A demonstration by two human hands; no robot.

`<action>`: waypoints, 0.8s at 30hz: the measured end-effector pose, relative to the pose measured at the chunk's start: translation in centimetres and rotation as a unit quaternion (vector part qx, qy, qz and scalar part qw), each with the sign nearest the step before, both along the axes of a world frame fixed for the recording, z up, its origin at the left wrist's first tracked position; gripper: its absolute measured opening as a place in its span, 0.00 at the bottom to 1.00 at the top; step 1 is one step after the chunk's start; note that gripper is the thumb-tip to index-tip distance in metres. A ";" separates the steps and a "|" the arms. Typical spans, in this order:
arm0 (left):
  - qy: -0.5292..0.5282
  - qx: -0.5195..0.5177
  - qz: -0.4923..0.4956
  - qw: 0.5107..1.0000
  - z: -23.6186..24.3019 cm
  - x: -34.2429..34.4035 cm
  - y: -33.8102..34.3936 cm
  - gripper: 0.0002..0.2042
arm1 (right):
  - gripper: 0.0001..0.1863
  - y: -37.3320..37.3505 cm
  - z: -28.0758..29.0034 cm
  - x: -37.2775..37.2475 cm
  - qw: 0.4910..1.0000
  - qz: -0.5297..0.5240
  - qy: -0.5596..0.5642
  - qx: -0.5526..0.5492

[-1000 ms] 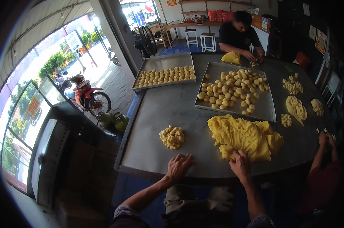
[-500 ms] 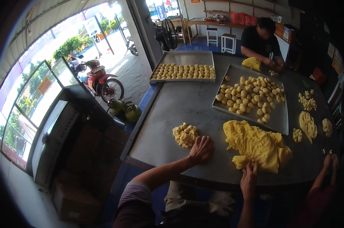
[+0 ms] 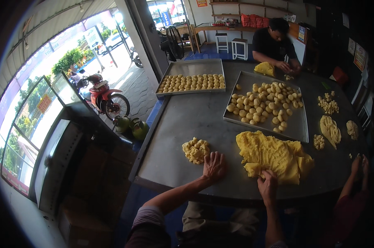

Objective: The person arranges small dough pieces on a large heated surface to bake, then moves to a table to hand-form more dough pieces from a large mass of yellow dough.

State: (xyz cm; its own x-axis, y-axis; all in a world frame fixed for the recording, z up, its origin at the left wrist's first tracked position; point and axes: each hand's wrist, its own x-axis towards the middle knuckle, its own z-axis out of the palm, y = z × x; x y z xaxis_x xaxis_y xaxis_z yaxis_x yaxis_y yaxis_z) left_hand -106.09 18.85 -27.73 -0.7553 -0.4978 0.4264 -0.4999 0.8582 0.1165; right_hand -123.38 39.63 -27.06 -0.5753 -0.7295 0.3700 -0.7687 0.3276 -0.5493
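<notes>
The big slab of yellow dough [image 3: 273,155] is lying near the front edge of the metal worktop [image 3: 195,115], right of centre, and the right hand [image 3: 268,186] is pinching into its near edge, its grip closing on a bit of dough. The left hand [image 3: 214,166] is resting flat and released on the worktop, just right of a small heap of dough pieces [image 3: 196,149]. Farther back, a tray of loose dough balls [image 3: 265,103] is sitting just beyond the slab, and a second tray of neat rows [image 3: 191,82] is lying at the far left. A person in a dark shirt [image 3: 273,43] is working more dough at the far end. Another person's hands [image 3: 358,163] are working at the right edge. Being soft, the dough could tear unevenly, giving lumps of mismatched size, or a torn piece could drop off the near edge.
</notes>
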 end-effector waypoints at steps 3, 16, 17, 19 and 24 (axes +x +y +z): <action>0.024 0.009 0.058 0.998 1.6 1.2 1.9 0.15 | 0.19 0.4 1.8 -0.3 0.996 0.000 0.028 0.085; 0.200 0.286 0.111 0.931 1.5 5.9 5.6 0.11 | 0.21 2.8 2.1 3.4 0.997 -0.046 -0.040 0.053; 0.239 0.327 0.103 0.908 1.1 6.2 5.6 0.12 | 0.21 2.5 2.2 3.1 0.997 -0.050 -0.041 0.042; 0.311 0.402 0.085 0.857 1.5 6.6 5.1 0.13 | 0.19 1.6 2.7 2.8 0.997 -0.060 -0.050 0.016; 0.324 0.395 0.115 0.852 2.0 6.4 4.5 0.11 | 0.15 1.0 2.6 1.2 0.992 -0.036 0.034 0.118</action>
State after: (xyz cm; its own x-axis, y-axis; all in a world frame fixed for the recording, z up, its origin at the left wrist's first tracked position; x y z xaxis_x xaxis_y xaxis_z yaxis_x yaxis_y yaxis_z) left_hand -99.68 23.35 -25.75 -0.3321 -0.9258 0.1806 -0.2554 0.2726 0.9276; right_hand -122.17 40.62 -24.48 -0.6080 -0.7587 0.2340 -0.7716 0.4952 -0.3992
